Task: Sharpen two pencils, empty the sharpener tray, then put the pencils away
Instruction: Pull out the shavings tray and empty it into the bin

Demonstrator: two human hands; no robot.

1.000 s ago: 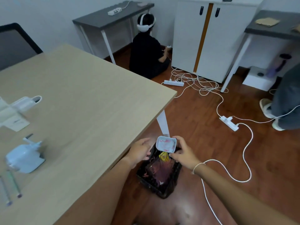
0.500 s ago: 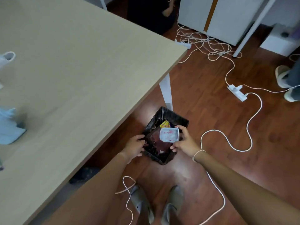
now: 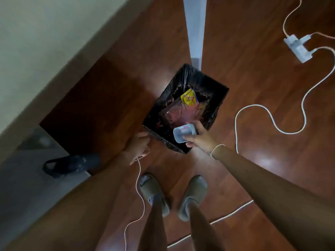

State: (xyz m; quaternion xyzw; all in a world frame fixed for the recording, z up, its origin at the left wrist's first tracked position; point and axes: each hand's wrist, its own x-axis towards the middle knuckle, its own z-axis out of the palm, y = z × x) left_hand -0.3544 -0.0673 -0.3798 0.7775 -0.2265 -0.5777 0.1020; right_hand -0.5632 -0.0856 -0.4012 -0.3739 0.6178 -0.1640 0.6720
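Over the bin's near edge, my right hand (image 3: pixel 201 139) holds the tray (image 3: pixel 184 132) by its near end, thumb underneath and fingers (image 3: pixel 198 126) wrapped over the right side, so its open face tips up and away from me. I see a faint reddish smear inside; whether loose shavings remain I cannot tell. My left hand (image 3: pixel 140 146) is at the near left corner of the bin (image 3: pixel 220 91), fingers curled and pinched together near the liner's rim; a thin white cord runs down from that hand, and I cannot tell if I grip the cord, the liner or both.

I judge the tray light, thin and stiff plastic, smooth enough to slip, so a hold across its short end or two long walls suits it, with modest pressure to avoid flexing it. Turning it right over and tapping it should clear the dust, while the left hand keeps the bin from sliding on the glossy floor (image 3: pixel 272 105).

Inside the black liner lie a yellow wrapper (image 3: pixel 188 97) and reddish clear film. Beyond the bin stands a white table leg (image 3: pixel 195 29); the tabletop (image 3: pixel 45 42) fills the far left. At far right a power strip (image 3: pixel 297 46) trails a white cable. My slippers (image 3: pixel 193 194) are near, just behind the bin. No pencils show in view.
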